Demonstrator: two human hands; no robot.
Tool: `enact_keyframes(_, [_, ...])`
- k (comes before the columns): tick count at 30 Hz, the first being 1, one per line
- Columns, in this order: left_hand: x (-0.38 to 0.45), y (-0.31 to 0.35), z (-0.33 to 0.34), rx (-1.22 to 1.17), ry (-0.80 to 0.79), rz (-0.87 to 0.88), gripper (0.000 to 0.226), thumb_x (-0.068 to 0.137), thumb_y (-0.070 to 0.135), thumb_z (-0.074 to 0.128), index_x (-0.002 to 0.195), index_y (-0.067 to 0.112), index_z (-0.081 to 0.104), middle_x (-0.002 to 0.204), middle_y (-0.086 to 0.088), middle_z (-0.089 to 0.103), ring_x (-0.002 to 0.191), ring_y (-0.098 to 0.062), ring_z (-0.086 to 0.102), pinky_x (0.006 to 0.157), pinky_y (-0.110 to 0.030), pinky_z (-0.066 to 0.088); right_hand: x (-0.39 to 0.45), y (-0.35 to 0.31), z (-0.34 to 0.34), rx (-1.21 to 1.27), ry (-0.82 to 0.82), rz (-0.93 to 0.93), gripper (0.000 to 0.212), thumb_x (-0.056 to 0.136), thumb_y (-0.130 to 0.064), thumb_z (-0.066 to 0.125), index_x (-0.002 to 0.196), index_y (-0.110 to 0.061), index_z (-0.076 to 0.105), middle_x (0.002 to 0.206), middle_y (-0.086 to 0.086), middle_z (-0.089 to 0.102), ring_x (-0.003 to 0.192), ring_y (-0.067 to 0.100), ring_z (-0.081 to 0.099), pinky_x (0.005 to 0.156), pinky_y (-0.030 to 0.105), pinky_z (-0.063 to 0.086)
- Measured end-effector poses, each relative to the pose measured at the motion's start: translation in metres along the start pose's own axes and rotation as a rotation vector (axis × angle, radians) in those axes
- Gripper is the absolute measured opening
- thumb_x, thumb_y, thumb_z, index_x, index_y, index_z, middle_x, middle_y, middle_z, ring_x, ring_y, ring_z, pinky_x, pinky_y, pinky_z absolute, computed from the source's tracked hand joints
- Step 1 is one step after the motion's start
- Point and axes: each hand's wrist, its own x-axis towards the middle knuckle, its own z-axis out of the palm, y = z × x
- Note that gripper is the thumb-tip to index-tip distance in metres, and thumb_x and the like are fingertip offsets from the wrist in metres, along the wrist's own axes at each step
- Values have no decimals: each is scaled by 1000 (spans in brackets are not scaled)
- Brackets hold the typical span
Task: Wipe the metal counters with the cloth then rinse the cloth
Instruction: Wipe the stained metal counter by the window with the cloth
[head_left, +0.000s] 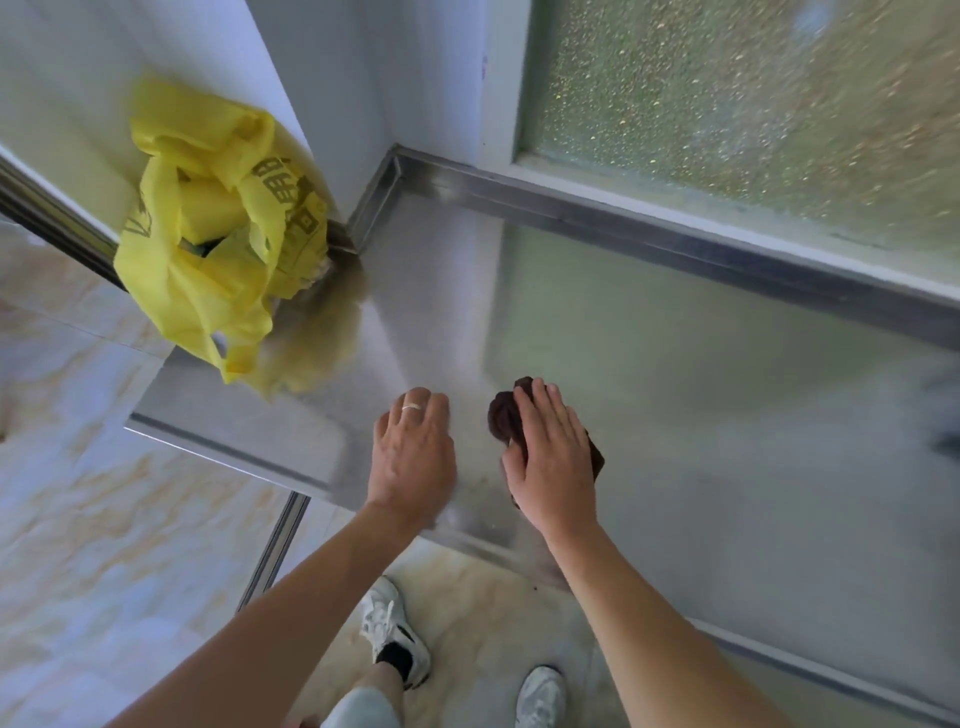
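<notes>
It looked like a commercial kitchen: a stainless steel counter (675, 364) with raised backsplash stood under a frosted window (753, 104), over a tiled floor (78, 519).

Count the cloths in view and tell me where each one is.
1. A dark brown crumpled cloth lies on the metal counter, pressed flat under the right hand. None shows elsewhere, though the yellow plastic bag could hide more.
</notes>
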Motion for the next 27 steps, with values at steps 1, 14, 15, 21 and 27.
enact_keyframes(1, [-3, 3, 2, 10, -9, 7, 28, 81, 12, 54, 107, 20, 52, 115, 0, 51, 105, -23, 50, 88, -36, 47, -11, 1, -3, -8, -2, 24, 60, 99, -26, 46, 158, -14, 38, 167, 7, 31, 158, 22, 22, 125, 46, 27])
enact_keyframes(14, [4, -35, -13, -223, 56, 46, 45, 92, 35, 20, 105, 19, 60, 110, 2, 60, 105, -21, 55, 93, -36, 42, -26, -139, 36, -57, -83, 226, 75, 95, -38, 30, 162, -7, 21, 171, 16, 14, 160, 29, 5, 129, 47, 12])
enact_keyframes(15, [6, -44, -15, -237, 74, 22, 46, 91, 35, 20, 104, 18, 61, 110, 1, 61, 105, -22, 55, 92, -36, 42, -20, -145, 40, -64, -91, 209, 77, 93, -40, 30, 162, -7, 21, 171, 16, 13, 160, 29, 5, 130, 47, 10])
enact_keyframes(21, [18, -107, -16, -180, 138, -108, 20, 86, 13, 47, 101, 17, 60, 107, 1, 64, 103, -25, 59, 85, -37, 44, 19, -182, 59, -25, -79, 85, 74, 95, -41, 32, 161, -8, 26, 170, 15, 18, 160, 28, 11, 129, 46, 13])
enact_keyframes(27, [24, -158, -30, -138, 186, -159, 28, 80, 27, 44, 101, 14, 58, 101, -3, 62, 95, -27, 58, 84, -39, 46, 60, -212, 88, 53, -48, -103, 62, 102, -39, 40, 158, -12, 37, 168, 11, 27, 158, 24, 20, 128, 44, 18])
